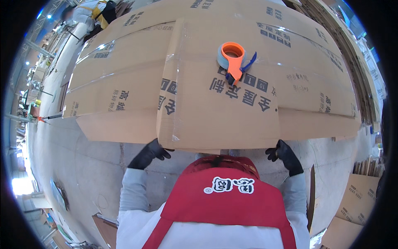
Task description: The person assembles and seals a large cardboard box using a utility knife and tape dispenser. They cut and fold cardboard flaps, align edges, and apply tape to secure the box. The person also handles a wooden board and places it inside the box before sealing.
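A large sheet of brown corrugated cardboard (217, 124) lies before me over more cardboard, its near flap reaching towards my apron. My left hand (153, 151), in a black glove, grips the flap's near left corner. At the near right corner is my right hand (281, 152), also gloved in black, with its fingers curled at the edge and partly beneath it. An orange tape dispenser (235, 63) with a roll of clear tape and a dark blue lever rests on the cardboard. Strips of clear tape (178, 77) run over the cardboard, which bears print and handwriting.
Long stacked boards (351, 62) stand along the right side. Cardboard sheets (357, 199) lie at the lower right, and a brown panel (105, 228) is on the floor at the lower left. Another person (93, 14) bends over at the upper left.
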Demonstrator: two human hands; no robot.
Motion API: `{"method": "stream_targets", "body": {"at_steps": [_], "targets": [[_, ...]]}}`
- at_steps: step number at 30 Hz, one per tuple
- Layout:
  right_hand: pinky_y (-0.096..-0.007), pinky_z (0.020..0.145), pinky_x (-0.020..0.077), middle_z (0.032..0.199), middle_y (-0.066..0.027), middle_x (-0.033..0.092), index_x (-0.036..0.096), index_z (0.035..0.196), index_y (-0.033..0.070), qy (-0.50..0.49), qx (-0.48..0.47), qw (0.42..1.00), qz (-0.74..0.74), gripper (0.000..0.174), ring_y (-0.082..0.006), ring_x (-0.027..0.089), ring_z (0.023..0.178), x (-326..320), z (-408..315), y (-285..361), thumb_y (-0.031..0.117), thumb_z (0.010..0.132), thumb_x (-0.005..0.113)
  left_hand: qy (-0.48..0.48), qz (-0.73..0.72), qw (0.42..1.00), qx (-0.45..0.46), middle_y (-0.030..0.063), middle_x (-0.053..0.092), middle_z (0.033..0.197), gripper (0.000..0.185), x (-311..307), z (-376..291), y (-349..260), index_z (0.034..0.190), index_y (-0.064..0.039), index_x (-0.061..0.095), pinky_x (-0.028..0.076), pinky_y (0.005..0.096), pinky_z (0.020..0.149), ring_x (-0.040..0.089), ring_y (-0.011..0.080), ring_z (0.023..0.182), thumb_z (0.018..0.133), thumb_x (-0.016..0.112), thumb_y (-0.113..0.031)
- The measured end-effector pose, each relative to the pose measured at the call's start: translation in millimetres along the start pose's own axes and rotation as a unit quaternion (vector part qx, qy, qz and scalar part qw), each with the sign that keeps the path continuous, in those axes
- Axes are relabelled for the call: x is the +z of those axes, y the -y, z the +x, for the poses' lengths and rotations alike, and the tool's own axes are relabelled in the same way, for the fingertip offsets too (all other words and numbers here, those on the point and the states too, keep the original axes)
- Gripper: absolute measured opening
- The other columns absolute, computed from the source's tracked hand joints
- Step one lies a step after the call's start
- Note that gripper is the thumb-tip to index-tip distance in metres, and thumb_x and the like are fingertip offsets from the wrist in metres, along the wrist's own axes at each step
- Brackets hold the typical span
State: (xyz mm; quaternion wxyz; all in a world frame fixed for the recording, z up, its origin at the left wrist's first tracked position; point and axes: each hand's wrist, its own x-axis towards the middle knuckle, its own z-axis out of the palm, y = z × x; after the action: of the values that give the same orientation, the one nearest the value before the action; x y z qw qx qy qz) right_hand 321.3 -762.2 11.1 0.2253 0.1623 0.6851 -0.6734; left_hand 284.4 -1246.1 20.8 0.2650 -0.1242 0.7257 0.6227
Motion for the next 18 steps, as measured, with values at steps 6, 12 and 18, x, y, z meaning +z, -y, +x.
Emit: {"method": "stream_targets", "body": {"at_steps": [6, 12, 18], "targets": [[-0.0227, 0.035, 0.0372, 0.063, -0.0076, 0.063, 0.063, 0.090, 0.006, -0.114, 0.037, 0.993, -0.005, 0.046, -0.0132, 0.055, 0.041, 16.9, 18.0, 7.2, 0.051, 0.093, 0.054, -0.181, -0.038, 0.982, 0.045, 0.0049, 0.058, 0.054, 0.052, 26.8, 25.9, 7.0, 0.072, -0.004, 0.063, 0.037, 0.0229, 0.038, 0.055, 0.0118, 0.043, 0.094, 0.052, -0.050], [-0.0245, 0.035, 0.0387, 0.055, -0.0069, 0.058, 0.062, 0.083, 0.006, -0.171, 0.008, 0.984, 0.050, 0.046, -0.0135, 0.054, 0.039, 23.4, 26.5, -11.7, 0.050, 0.094, 0.052, -0.159, 0.026, 0.987, -0.009, 0.0019, 0.056, 0.059, 0.048, 13.6, 30.8, 7.5, 0.079, -0.009, 0.062, 0.042, 0.0244, 0.040, 0.054, 0.0118, 0.045, 0.094, 0.051, -0.053], [-0.0256, 0.035, 0.0390, 0.053, -0.0068, 0.057, 0.061, 0.077, 0.005, -0.196, 0.009, 0.980, 0.020, 0.053, -0.0144, 0.054, 0.039, 32.2, 28.0, 1.7, 0.053, 0.095, 0.046, -0.312, 0.022, 0.950, 0.025, -0.0016, 0.053, 0.058, 0.051, 23.7, 39.9, 0.3, 0.074, -0.004, 0.064, 0.039, 0.0215, 0.046, 0.052, 0.0065, 0.055, 0.096, 0.051, -0.049]]}}
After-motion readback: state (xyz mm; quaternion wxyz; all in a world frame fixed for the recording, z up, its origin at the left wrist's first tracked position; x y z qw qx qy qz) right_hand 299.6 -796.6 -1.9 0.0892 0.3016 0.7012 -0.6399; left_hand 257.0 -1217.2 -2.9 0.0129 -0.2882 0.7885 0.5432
